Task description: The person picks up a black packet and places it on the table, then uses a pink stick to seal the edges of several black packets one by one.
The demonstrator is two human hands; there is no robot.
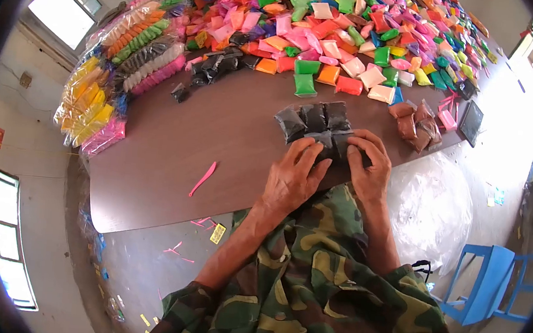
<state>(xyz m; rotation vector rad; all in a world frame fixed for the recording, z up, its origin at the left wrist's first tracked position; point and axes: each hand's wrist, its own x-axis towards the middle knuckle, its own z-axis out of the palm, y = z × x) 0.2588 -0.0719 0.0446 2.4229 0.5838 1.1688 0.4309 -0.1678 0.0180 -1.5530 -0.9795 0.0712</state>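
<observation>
A cluster of small black packets (312, 115) in clear plastic lies near the front edge of the brown table, laid side by side in two rows. My left hand (294, 174) grips the near edge of a front-row black packet (322, 137), its fingers bent and close together. To its right, my right hand (371, 166) pinches the front-row packet at the corner between thumb and fingers. The fingertips partly hide the near packets. On the right lies a bag of brown packets (417, 124).
A large heap of coloured packets (329, 29) covers the table's far side. Bundled packets in clear plastic (128, 50) line the left edge. A pink plastic strip (202, 179) lies on the table (145, 175). Blue chair (481, 283) and clear plastic sack (431, 203) stand right.
</observation>
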